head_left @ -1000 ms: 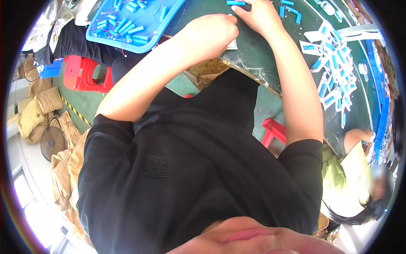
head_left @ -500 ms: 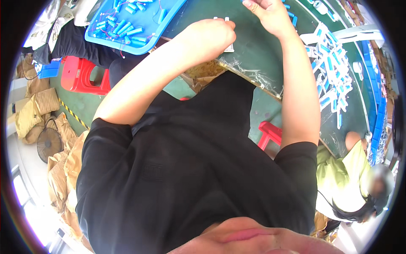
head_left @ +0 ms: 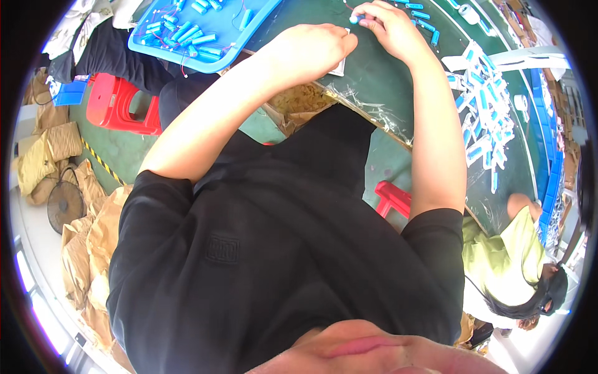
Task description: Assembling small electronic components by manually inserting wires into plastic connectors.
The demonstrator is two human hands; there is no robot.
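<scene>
My left hand [head_left: 314,51] is closed over a slim white plastic piece [head_left: 338,68] at the table's near edge; its lower end shows under the fingers, and the rest is covered by the hand. Just to the right, my right hand [head_left: 389,28] pinches a small blue cylindrical battery [head_left: 354,20] between thumb and fingers. Beyond that hand, several loose blue batteries [head_left: 425,25] lie on the green tabletop [head_left: 380,84].
At the upper left a blue tray [head_left: 215,64] holds wired blue batteries. A pile of white holders with blue batteries [head_left: 489,109] spreads on the right. Red stools [head_left: 115,106] stand below the table. A person in light green [head_left: 504,258] sits at the right.
My right hand has come down and left toward the left hand, and a blue battery now shows in its fingers. My left hand has barely moved.
</scene>
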